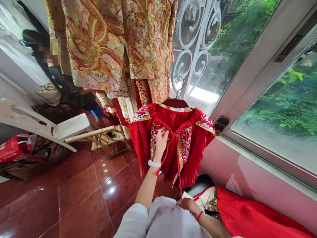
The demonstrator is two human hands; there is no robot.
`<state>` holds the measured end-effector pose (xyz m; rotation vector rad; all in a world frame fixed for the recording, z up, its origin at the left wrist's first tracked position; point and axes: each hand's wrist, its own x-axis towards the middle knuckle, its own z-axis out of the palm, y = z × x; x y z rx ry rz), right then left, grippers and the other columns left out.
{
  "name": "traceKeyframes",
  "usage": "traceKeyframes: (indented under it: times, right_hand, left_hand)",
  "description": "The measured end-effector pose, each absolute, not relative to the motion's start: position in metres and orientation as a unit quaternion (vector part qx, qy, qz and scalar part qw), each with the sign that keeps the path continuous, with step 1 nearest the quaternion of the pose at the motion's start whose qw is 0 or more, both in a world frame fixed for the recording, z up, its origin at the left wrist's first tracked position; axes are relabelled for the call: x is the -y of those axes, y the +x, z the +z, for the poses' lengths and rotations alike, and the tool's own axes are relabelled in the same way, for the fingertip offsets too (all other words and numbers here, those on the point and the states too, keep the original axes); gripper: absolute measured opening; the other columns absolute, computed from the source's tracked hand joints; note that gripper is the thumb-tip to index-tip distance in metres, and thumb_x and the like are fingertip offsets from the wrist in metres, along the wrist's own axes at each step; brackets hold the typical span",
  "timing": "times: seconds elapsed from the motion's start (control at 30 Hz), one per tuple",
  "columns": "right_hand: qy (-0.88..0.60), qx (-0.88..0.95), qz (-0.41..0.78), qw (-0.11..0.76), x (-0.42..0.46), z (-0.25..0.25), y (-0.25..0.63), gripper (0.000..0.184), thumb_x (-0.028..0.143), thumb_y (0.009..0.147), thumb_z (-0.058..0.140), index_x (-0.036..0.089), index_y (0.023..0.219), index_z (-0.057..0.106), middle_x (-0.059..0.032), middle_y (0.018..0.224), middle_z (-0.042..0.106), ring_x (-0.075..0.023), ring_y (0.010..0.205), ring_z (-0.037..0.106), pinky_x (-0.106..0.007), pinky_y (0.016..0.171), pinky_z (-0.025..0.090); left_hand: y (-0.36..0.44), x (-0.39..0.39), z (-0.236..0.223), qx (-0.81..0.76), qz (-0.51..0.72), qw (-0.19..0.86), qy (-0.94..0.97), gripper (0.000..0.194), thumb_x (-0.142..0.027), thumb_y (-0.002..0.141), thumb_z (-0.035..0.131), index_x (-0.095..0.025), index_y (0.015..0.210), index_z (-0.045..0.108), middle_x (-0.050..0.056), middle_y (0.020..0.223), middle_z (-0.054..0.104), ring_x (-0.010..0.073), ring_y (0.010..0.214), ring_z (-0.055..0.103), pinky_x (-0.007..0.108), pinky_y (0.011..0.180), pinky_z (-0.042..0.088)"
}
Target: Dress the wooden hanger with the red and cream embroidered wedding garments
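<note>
Well to the left of the left hand's fingers, a white plastic chair [71, 125] is standing on the glossy red tiled floor [79, 185]. Nearer to them, a light bamboo stool [95, 136] is holding a dark flat object [111, 134]. Above and left of the fingers, gold-and-red embroidered garments [95, 43] are hanging.

The left hand [161, 136], wearing a white wristband [154, 164], is closing its fingertips narrowly on the gathered neckline of a red pleated garment with silver-and-gold embroidered panels [193, 155]. This garment is spreading around and to the right of those fingers, hanging from a dark hanger [175, 103] above them. A thin red cord [178, 155] is dangling to their right.

Below and right, the right hand [188, 203], wearing a red string bracelet [200, 216], is curling its fingers near the cord's lower end and the wearer's white top [170, 219]; I cannot tell whether they are gripping either. Further right of them, smooth red fabric [250, 213] is lying below a window [279, 109].
</note>
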<state>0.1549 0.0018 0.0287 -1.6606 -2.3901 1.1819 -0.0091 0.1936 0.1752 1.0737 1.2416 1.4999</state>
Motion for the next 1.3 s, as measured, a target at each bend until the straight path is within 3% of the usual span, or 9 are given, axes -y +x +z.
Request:
traceKeyframes:
  times: [0.07, 0.13, 0.23, 0.37, 0.5, 0.73, 0.83, 1.03, 1.3]
  right_hand:
    - [-0.531, 0.755, 0.386, -0.005, -0.021, 0.041, 0.169, 0.029, 0.015, 0.066, 0.059, 0.033, 0.079, 0.077, -0.0001, 0.059, 0.066, -0.0213, 0.057, 0.066, -0.03, 0.055, 0.05]
    - [-0.539, 0.743, 0.393, 0.048, -0.054, 0.069, 0.175, 0.039, 0.019, 0.082, 0.047, 0.029, 0.104, 0.077, -0.0016, 0.064, 0.068, -0.0185, 0.059, 0.065, -0.03, 0.063, 0.052]
    - [-0.538, 0.704, 0.387, 0.255, -0.111, 0.123, 0.163, 0.047, 0.025, 0.094, 0.035, 0.018, 0.128, 0.067, -0.0044, 0.073, 0.069, -0.0166, 0.061, 0.065, -0.031, 0.069, 0.054]
    - [-0.517, 0.613, 0.429, 0.416, -0.174, 0.162, 0.127, 0.043, 0.027, 0.094, 0.039, 0.016, 0.128, 0.064, -0.009, 0.092, 0.072, -0.0167, 0.064, 0.067, -0.029, 0.063, 0.054]
    - [-0.537, 0.55, 0.416, 0.486, -0.204, 0.16, 0.105, 0.035, 0.038, 0.093, 0.046, 0.016, 0.108, 0.068, -0.0075, 0.081, 0.069, -0.0158, 0.062, 0.062, -0.026, 0.056, 0.049]
    - [-0.499, 0.537, 0.431, 0.525, -0.207, 0.161, 0.101, 0.054, 0.071, 0.075, 0.06, 0.018, 0.071, 0.059, -0.0003, 0.062, 0.056, -0.0115, 0.054, 0.045, -0.024, 0.049, 0.037]
    - [-0.49, 0.539, 0.433, 0.531, -0.199, 0.162, 0.101, 0.054, 0.072, 0.07, 0.064, 0.019, 0.067, 0.055, 0.0016, 0.059, 0.051, -0.0113, 0.055, 0.043, -0.024, 0.05, 0.035]
    - [-0.486, 0.557, 0.454, 0.498, -0.19, 0.147, 0.108, 0.048, 0.069, 0.079, 0.055, 0.022, 0.071, 0.051, 0.0044, 0.057, 0.047, -0.011, 0.052, 0.041, -0.023, 0.049, 0.036]
    - [-0.556, 0.57, 0.446, 0.409, -0.122, 0.07, 0.13, 0.046, 0.061, 0.075, 0.062, 0.021, 0.056, 0.048, 0.0032, 0.047, 0.045, -0.0118, 0.048, 0.042, -0.024, 0.048, 0.036]
  left_hand:
    - [-0.003, -0.21, 0.179, -0.511, 0.602, 0.442, 0.426, 0.023, -0.04, 0.085, 0.065, -0.019, 0.09, 0.055, -0.002, 0.076, 0.055, 0.01, 0.059, 0.052, 0.021, 0.054, 0.044]
    - [0.0, -0.22, 0.183, -0.515, 0.571, 0.466, 0.438, 0.027, -0.044, 0.084, 0.065, -0.02, 0.087, 0.053, -0.004, 0.07, 0.051, 0.0097, 0.053, 0.048, 0.022, 0.051, 0.042]
    - [0.001, -0.229, 0.188, -0.559, 0.541, 0.426, 0.462, 0.032, -0.049, 0.084, 0.064, -0.021, 0.079, 0.05, -0.006, 0.062, 0.047, 0.0103, 0.049, 0.044, 0.024, 0.052, 0.038]
    - [-0.003, -0.235, 0.192, -0.581, 0.538, 0.329, 0.514, 0.033, -0.038, 0.086, 0.059, -0.021, 0.062, 0.043, -0.005, 0.058, 0.044, 0.0114, 0.056, 0.039, 0.025, 0.057, 0.03]
    - [-0.014, -0.226, 0.192, -0.538, 0.529, 0.361, 0.548, 0.037, -0.037, 0.084, 0.059, -0.022, 0.058, 0.036, -0.006, 0.057, 0.036, 0.0107, 0.058, 0.034, 0.025, 0.057, 0.028]
    - [-0.031, -0.195, 0.196, -0.5, 0.508, 0.403, 0.574, 0.035, -0.033, 0.083, 0.057, -0.022, 0.059, 0.034, -0.008, 0.057, 0.029, 0.0094, 0.055, 0.027, 0.025, 0.055, 0.025]
    - [-0.032, -0.188, 0.196, -0.507, 0.491, 0.407, 0.579, 0.035, -0.031, 0.084, 0.056, -0.022, 0.059, 0.034, -0.008, 0.056, 0.029, 0.0095, 0.054, 0.027, 0.025, 0.055, 0.024]
    - [-0.013, -0.182, 0.201, -0.583, 0.476, 0.314, 0.579, 0.042, -0.035, 0.086, 0.062, -0.022, 0.056, 0.036, -0.006, 0.053, 0.036, 0.0113, 0.054, 0.03, 0.028, 0.059, 0.022]
    - [-0.026, -0.132, 0.197, -0.576, 0.525, 0.262, 0.569, 0.042, -0.041, 0.09, 0.048, -0.022, 0.056, 0.033, -0.005, 0.051, 0.033, 0.011, 0.052, 0.03, 0.028, 0.054, 0.023]
